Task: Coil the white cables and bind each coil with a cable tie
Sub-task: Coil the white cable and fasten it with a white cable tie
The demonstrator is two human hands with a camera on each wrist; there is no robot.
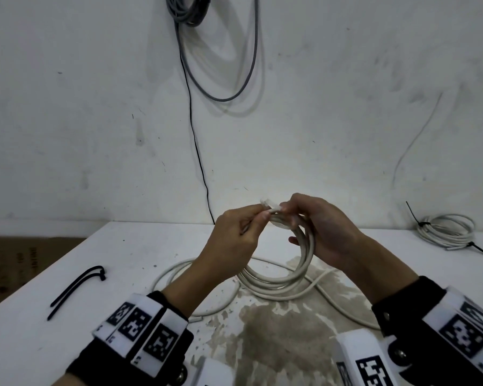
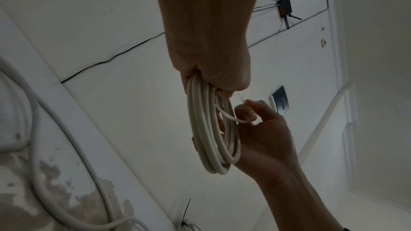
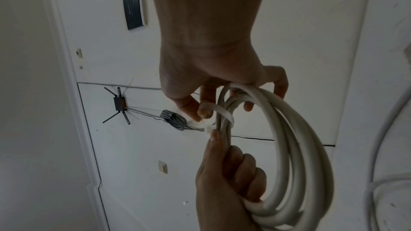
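White coil (image 1: 287, 263) held above bench (image 1: 123, 263), clamped in left grip (image 1: 232, 240); right grip (image 1: 321, 229) pinching white tie (image 3: 222, 111) round strands. Binding step; next, threading tail through head, pulling snug.

Both forearms reach forward from the bottom of the head view and converge at chest height above the table, each wrist wrapped in a black band carrying white marker blocks. The left hand (image 1: 236, 235) is curled, its fingers wrapped round the white cable coil (image 1: 279, 274) and its thumb pressed along the top of the bundle. The right hand (image 1: 322, 232) arches over the coil from the other side, thumb and forefinger pinching a white cable tie (image 3: 222, 111) looped round the strands, remaining fingers loosely bent.
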